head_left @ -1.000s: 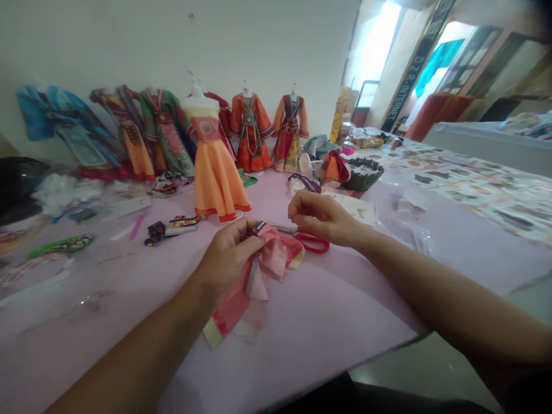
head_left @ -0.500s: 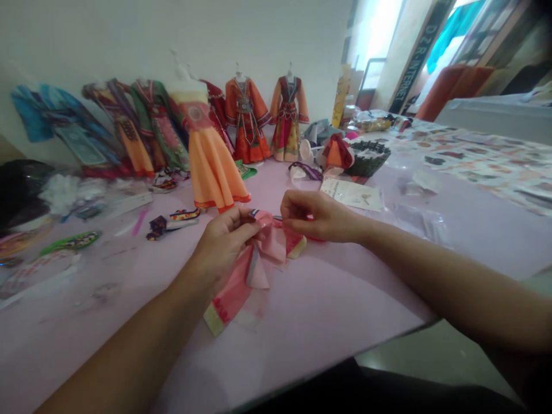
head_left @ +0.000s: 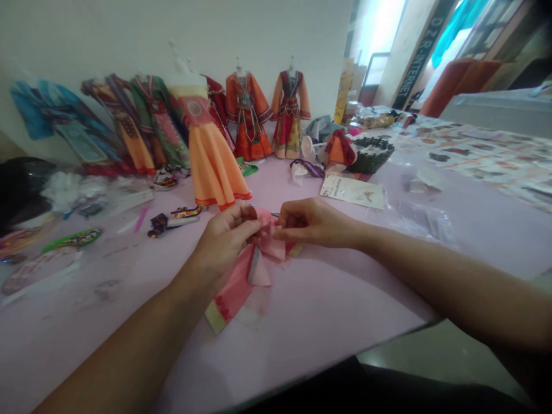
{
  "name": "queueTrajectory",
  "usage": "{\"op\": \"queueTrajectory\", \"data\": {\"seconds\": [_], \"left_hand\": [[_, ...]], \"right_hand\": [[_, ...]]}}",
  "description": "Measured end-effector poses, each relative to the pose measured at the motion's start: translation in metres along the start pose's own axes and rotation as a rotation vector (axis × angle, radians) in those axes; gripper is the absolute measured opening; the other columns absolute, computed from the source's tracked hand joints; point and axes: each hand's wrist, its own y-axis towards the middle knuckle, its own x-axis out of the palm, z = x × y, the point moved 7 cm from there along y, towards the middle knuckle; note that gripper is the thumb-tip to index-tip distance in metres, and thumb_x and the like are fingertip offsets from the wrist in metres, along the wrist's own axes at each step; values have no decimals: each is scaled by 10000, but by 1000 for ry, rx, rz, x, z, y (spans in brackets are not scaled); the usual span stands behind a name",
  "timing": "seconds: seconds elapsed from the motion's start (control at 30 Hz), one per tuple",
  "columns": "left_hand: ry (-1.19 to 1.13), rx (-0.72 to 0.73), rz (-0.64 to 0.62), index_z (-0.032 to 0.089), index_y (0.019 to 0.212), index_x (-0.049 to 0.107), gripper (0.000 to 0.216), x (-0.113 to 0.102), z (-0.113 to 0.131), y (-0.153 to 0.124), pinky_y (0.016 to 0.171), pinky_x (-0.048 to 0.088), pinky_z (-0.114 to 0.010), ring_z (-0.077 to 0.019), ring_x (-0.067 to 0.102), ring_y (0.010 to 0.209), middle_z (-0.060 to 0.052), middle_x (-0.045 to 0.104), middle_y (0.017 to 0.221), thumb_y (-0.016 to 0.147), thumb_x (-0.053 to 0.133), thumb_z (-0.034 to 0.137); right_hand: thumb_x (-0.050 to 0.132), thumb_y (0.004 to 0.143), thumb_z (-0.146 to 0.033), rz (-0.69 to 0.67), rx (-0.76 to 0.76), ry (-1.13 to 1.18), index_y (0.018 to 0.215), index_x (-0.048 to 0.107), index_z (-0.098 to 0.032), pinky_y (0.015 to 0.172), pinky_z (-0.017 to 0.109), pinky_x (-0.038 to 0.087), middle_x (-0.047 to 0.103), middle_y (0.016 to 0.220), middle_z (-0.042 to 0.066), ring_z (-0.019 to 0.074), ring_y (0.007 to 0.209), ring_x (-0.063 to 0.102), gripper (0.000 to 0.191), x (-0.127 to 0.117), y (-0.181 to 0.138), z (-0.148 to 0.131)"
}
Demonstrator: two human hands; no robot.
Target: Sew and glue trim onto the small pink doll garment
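A small pink doll garment (head_left: 235,282) with cream-edged ends hangs down onto the table in front of me. My left hand (head_left: 228,236) pinches its upper part between thumb and fingers. Close by on the right, my right hand (head_left: 313,221) is closed, its thumb and index finger pressed together at the garment's upper edge. What sits in that pinch is too small and blurred to name. A thin dark piece shows between the two hands, partly hidden. Part of the garment lies behind my right hand.
Behind my hands stands a doll form in an orange dress (head_left: 218,164). More dressed forms, one in an orange robe (head_left: 248,123), line the wall. A dark basket (head_left: 373,155), a printed card (head_left: 353,191), clear plastic bags and patterned trim (head_left: 185,213) lie about the table.
My right hand has come slightly left and down, nearer the garment and my left hand. The left hand keeps its pinch. The view has shifted slightly.
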Motion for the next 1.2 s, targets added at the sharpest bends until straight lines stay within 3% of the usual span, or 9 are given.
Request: {"op": "queueTrajectory", "data": {"seconds": [0.2,0.4,0.53,0.7,0.87,1.2], "left_hand": [[-19,15,-5,178,673,599,138,0,2,-1,632,459,-250,-110,604,598,24,642,618,674,730,133],[-29,14,8,154,797,680,90,1,6,-5,663,477,-263,-134,646,667,-20,710,703,716,719,141],[-61,-5,45,154,835,693,121,0,5,-5,734,523,-298,-157,694,720,-57,772,809,718,724,154],[-13,40,44,163,811,687,112,0,7,-4,768,541,-315,-167,708,751,-40,752,802,714,738,186],[88,107,39,186,823,681,108,0,8,-4,750,537,-286,-164,700,798,-13,731,810,732,736,207],[31,146,73,179,848,673,129,0,13,-5,861,557,-349,-208,741,872,-28,732,807,732,720,210]], "right_hand": [[668,867,-257,55,33,160,794,588,-179,564,237,428,604,706,-17,111,627,553,133,4,1,2],[733,839,-249,59,184,509,798,551,-204,476,215,454,650,592,-32,111,515,608,192,5,3,17],[791,816,-293,103,213,652,834,568,-199,551,231,534,707,656,-3,124,590,669,243,4,4,21],[879,746,-359,154,179,512,807,603,-184,528,222,479,642,675,-24,100,585,593,332,2,4,14],[827,778,-329,219,159,444,774,573,-187,489,217,386,561,631,-50,84,551,489,291,-1,4,15],[824,762,-242,229,202,439,860,567,-192,466,218,407,599,729,-24,106,586,564,280,-4,4,19]]}}
